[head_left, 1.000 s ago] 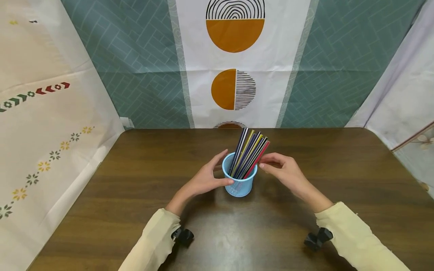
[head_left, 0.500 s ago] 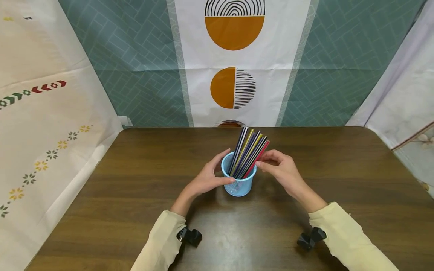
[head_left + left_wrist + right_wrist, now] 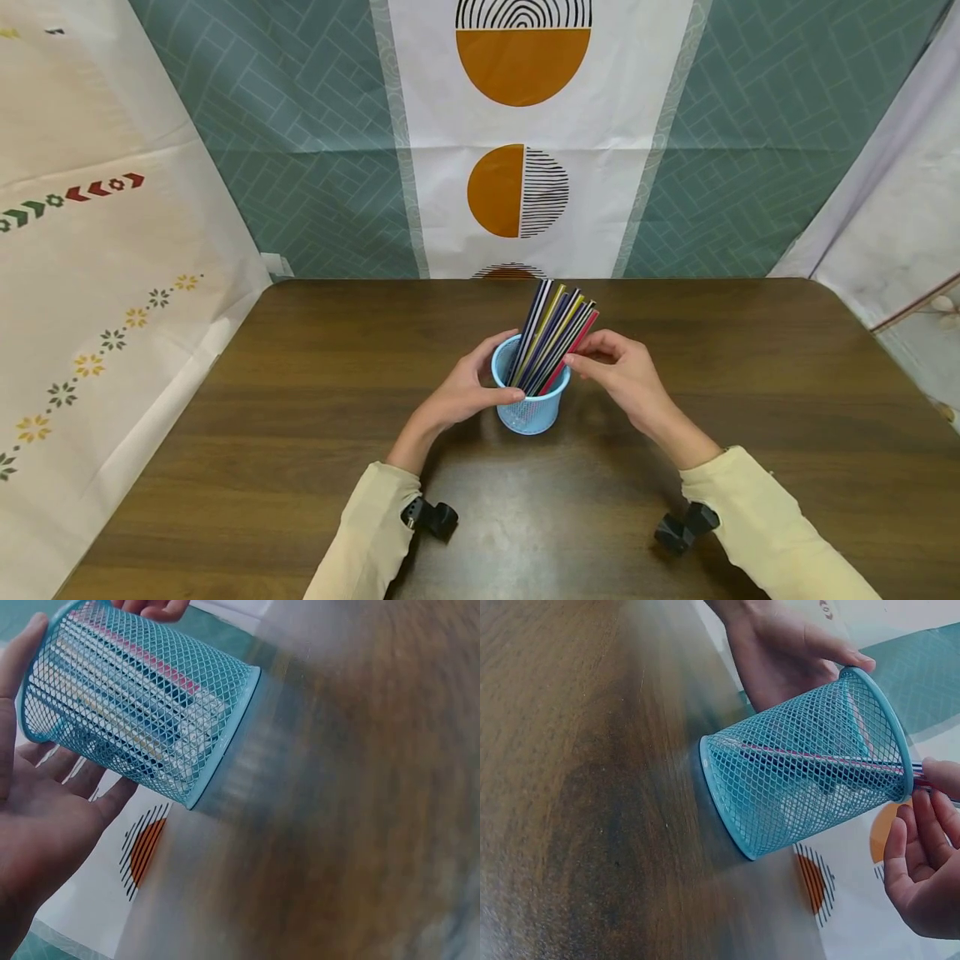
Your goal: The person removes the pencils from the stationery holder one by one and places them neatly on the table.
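A light blue wire-mesh pen cup (image 3: 529,414) stands upright on the table, holding several slim pencils (image 3: 546,337) in black, white, yellow and red that lean right. My left hand (image 3: 467,390) holds the cup from the left, its thumb across the front near the rim. The left wrist view has the palm (image 3: 45,832) beside the mesh, with fingers reaching behind it. On the other side, my right hand (image 3: 633,379) pinches the red pencil (image 3: 576,342) just above the rim. Thumb and fingertips of the right hand (image 3: 930,877) meet around pencil shafts in the right wrist view.
The brown wooden table (image 3: 300,433) ends at a patterned green and white cloth (image 3: 322,150) behind. Light cloths hang at both sides. Black wrist cameras (image 3: 431,518) sit on both pale sleeves (image 3: 757,517).
My right thumb and fingertips have come left, closing in from beside the rim onto the red pencil. The left thumb has slid a little right along the cup's front; the cup stays in place.
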A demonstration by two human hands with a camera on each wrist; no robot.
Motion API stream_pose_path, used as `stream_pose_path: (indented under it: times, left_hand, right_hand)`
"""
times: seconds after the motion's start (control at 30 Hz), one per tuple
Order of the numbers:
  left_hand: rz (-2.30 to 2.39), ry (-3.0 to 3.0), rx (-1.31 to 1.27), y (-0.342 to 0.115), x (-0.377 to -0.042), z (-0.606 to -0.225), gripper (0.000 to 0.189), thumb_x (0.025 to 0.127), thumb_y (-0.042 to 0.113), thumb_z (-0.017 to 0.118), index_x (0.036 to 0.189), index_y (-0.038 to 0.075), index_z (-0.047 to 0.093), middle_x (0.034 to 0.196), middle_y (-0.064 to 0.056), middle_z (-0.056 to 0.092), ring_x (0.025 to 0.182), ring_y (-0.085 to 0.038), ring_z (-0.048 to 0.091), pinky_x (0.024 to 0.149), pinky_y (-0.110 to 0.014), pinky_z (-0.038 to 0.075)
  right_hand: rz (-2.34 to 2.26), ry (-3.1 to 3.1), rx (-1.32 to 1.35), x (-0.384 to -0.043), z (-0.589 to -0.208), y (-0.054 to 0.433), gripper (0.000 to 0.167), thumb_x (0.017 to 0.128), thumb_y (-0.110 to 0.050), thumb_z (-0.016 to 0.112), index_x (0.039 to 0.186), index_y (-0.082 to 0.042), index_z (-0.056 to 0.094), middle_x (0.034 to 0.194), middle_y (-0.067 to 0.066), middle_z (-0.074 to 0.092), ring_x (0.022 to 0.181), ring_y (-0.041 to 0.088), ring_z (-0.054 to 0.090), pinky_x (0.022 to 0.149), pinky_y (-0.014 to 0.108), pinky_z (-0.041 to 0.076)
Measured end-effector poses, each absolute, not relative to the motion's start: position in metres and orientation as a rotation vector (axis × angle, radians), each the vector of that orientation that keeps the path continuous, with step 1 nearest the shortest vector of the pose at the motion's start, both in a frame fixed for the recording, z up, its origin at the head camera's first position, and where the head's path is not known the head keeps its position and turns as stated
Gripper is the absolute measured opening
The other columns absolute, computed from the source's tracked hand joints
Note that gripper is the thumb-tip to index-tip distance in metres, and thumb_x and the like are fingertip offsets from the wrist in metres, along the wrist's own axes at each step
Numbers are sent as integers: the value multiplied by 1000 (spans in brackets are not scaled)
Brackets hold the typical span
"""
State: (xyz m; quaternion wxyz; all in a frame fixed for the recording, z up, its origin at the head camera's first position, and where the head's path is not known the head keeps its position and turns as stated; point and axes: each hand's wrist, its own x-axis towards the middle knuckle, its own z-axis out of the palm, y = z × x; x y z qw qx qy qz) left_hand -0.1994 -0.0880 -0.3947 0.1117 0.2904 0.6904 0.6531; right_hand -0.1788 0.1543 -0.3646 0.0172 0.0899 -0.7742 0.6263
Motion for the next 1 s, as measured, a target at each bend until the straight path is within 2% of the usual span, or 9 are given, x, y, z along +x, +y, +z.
stream_pose_path:
  times: [0.23,0.43,0.77,1.0]
  left_hand:
    - [1935,2013,872,-87,-198,-396,81,82,12,78,148,3,33,137,-18,47,117,-27,51,98,-42,41]
    - [1933,2011,871,-87,-198,-396,83,83,12,77,150,1,28,138,-20,46,118,-28,51,98,-42,42]
    - [1910,2055,887,-89,-198,-398,89,82,35,78,151,5,30,141,-17,44,118,-29,51,97,-42,43]
    - [1920,2052,871,-88,-198,-398,79,83,23,78,149,9,35,137,-16,48,115,-28,52,96,-42,44]
  right_hand:
    - [1910,-2431,253,-178,-361,153,23,87,-12,72,98,6,63,88,6,65,76,20,61,72,34,53]
    - [1891,-2460,250,-177,-359,151,24,89,-12,70,101,7,63,94,10,66,82,28,61,72,32,53]
    - [1819,-2463,346,-175,-358,152,19,89,-10,70,99,5,65,90,11,66,74,24,62,70,29,51]
    - [1691,-2498,388,-172,-348,154,21,91,-16,69,100,2,67,93,11,68,76,19,63,72,26,51]
